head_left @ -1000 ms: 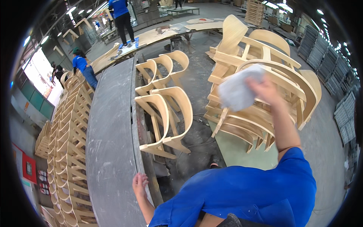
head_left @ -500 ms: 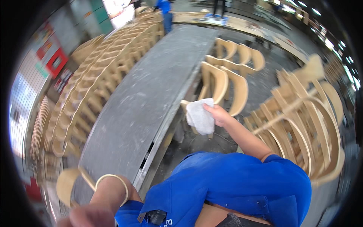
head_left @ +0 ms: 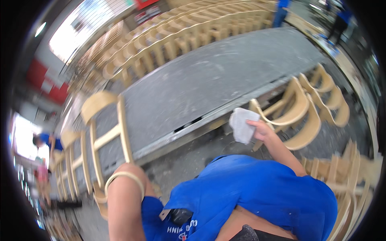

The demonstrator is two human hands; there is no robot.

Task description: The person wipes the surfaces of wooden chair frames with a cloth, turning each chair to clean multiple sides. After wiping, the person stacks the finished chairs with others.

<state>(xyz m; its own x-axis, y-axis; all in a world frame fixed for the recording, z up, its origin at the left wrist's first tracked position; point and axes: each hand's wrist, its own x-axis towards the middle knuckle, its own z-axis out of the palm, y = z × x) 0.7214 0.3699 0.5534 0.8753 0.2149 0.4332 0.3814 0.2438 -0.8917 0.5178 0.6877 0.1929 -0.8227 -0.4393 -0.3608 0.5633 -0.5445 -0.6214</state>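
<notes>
My right hand [head_left: 260, 129] is closed on a folded white cloth [head_left: 242, 125], thumb on top. The cloth hangs in front of the nearest of several curved pale wooden chair frames [head_left: 295, 106] at the right; I cannot tell whether it touches the wood. At the lower left my left arm [head_left: 126, 207] is bent, with a pale band [head_left: 124, 175] around it. The left hand lies out of view below the lower edge. Beyond that arm, a wooden chair frame [head_left: 106, 138] with a curved top rail stands against the long grey table.
The long grey table [head_left: 209, 76] runs across the middle, with rows of wooden chair frames [head_left: 161, 48] behind it. More frames [head_left: 74, 160] line the left. A stack of wooden parts [head_left: 341, 180] is at the lower right. Other people [head_left: 54, 142] stand at the far left and far right.
My view has swung left, bringing the chair frames at the left into sight. The left hand, blurred at the lower edge before, has left the picture. The right hand still holds the cloth.
</notes>
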